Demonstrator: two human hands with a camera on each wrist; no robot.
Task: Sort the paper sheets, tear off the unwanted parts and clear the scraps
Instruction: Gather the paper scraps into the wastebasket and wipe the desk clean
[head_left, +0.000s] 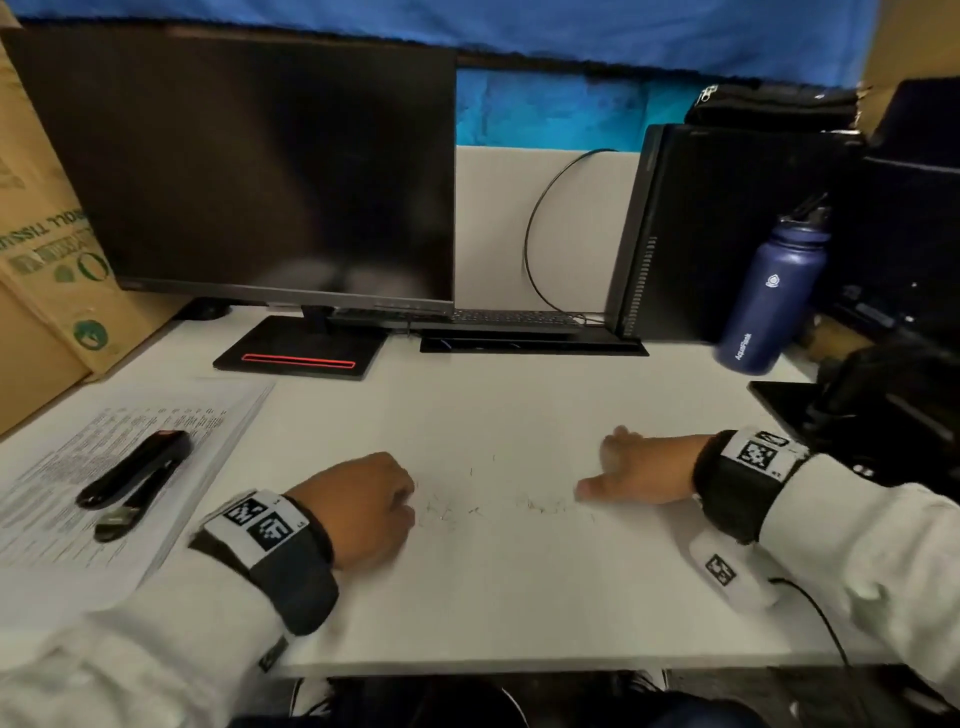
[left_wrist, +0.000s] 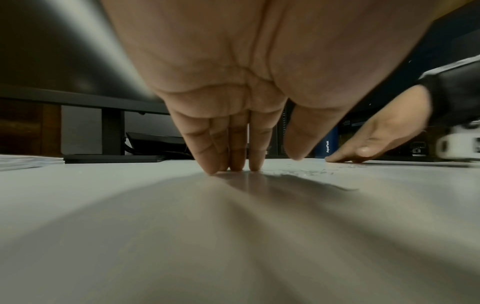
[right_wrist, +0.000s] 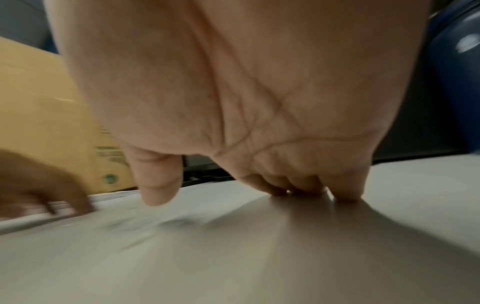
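Note:
Tiny scraps (head_left: 498, 506) lie scattered on the white desk (head_left: 519, 597) between my two hands. My left hand (head_left: 400, 499) stands with straight fingers, tips down on the desk (left_wrist: 262, 162), just left of the scraps (left_wrist: 303, 172). My right hand (head_left: 608, 473) rests on its fingertips to their right, thumb stretched toward them (right_wrist: 228, 195). Neither hand holds anything. A stack of printed paper sheets (head_left: 208, 431) lies at the desk's left edge with a black stapler (head_left: 132, 475) on top. The right wrist view is blurred.
A dark monitor (head_left: 249, 171) on its stand and a keyboard (head_left: 498, 317) sit at the back. A black computer tower (head_left: 717, 228) and a blue bottle (head_left: 774, 296) stand back right, a cardboard box (head_left: 47, 291) far left. A thin cable (head_left: 815, 613) runs by my right wrist.

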